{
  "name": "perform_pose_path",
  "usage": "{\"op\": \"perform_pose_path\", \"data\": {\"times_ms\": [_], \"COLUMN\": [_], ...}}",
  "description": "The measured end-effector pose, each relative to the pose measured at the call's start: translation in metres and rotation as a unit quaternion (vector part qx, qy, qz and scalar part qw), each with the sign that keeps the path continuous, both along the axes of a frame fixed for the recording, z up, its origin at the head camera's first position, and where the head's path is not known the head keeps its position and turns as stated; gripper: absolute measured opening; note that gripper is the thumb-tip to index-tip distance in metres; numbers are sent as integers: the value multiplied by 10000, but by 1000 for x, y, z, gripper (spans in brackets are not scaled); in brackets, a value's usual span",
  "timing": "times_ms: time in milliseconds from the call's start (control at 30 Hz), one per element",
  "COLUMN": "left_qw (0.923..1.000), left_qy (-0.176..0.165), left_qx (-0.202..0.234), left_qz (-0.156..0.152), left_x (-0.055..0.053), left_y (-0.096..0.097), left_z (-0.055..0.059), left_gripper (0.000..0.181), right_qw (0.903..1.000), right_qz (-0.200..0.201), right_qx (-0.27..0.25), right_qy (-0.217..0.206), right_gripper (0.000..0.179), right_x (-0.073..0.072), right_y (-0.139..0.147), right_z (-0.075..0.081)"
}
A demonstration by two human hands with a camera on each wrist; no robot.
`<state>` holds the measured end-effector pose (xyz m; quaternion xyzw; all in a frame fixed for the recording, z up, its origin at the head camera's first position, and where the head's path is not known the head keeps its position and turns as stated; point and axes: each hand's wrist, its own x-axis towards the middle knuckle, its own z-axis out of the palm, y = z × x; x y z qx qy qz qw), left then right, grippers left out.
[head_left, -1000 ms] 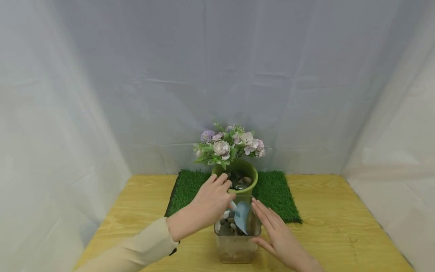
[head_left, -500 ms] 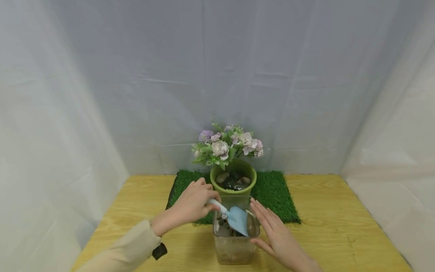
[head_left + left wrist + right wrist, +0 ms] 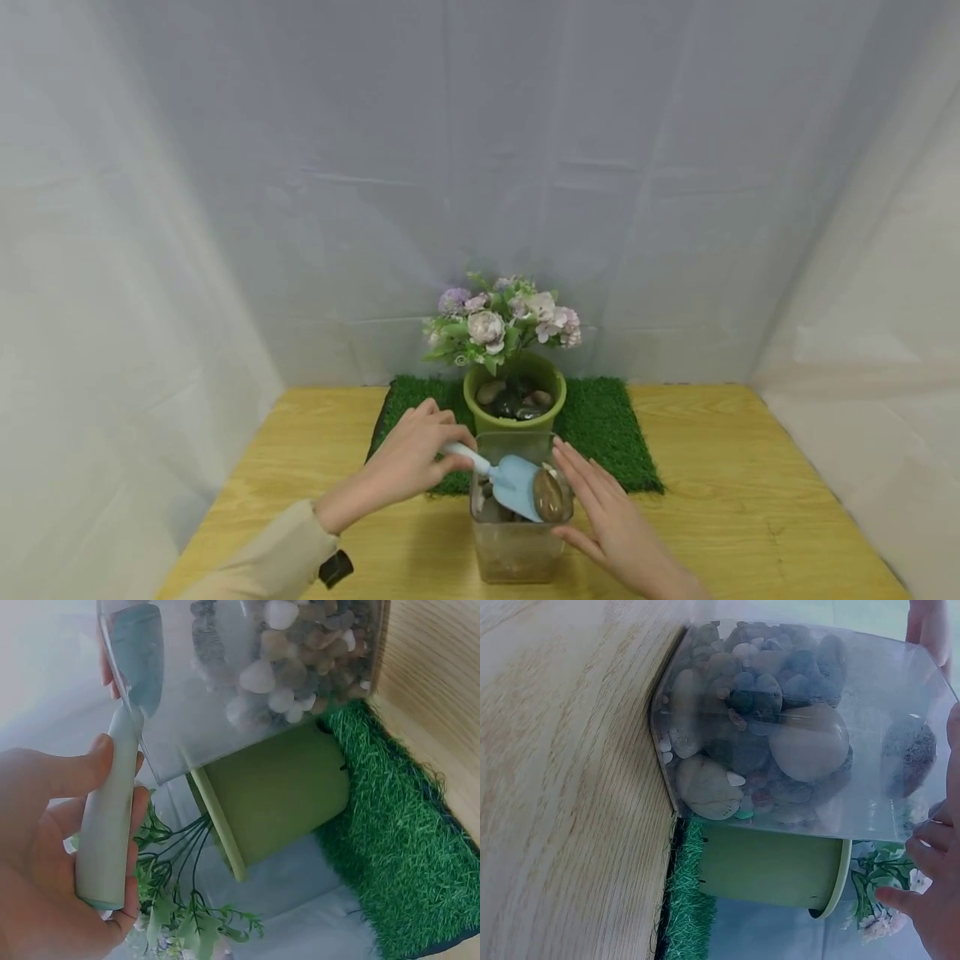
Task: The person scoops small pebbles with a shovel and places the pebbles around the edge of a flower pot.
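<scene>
My left hand (image 3: pixel 412 454) grips the pale handle of a small light-blue garden trowel (image 3: pixel 516 487), seen close in the left wrist view (image 3: pixel 105 825). The trowel's blade slants into the top of a clear plastic container (image 3: pixel 517 554) of pebbles. At the blade's right edge lies a large brown stone (image 3: pixel 549 495); whether the blade is under it I cannot tell. My right hand (image 3: pixel 618 529) rests its extended fingers along the container's right side. Through the wall, the right wrist view shows mixed stones (image 3: pixel 810 742) below.
Just behind the container stands a green flowerpot (image 3: pixel 553 410) with dark stones and pale pink and purple flowers (image 3: pixel 487 329). It sits on an artificial grass mat (image 3: pixel 611 437) on the wooden table (image 3: pixel 712 467). A white curtain (image 3: pixel 375 167) hangs at the back.
My left hand has drawn back to the left and down from in front of the pot. The trowel has tilted flatter, uncovering more of the brown stone. My right hand has stayed put.
</scene>
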<state>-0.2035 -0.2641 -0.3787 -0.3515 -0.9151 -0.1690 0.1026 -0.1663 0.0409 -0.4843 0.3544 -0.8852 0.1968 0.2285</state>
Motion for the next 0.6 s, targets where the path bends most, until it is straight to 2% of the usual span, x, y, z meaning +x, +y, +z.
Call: {"op": "perform_pose_path", "data": {"times_ms": [333,600], "left_qw": [9999,9992], "left_qy": [-39,-45], "left_qx": [133,276], "left_qz": [-12,271], "left_x": [2,0], "left_y": [4,-5], "left_z": [-6,-10], "left_gripper": [14,13], "right_qw": [10000,10000], "right_qz": [-21,-48], "right_qx": [50,43], "right_qy": [-2,16], "right_gripper": [85,85], "right_x": [0,0], "right_y": [0,0], "right_z": [1,1]}}
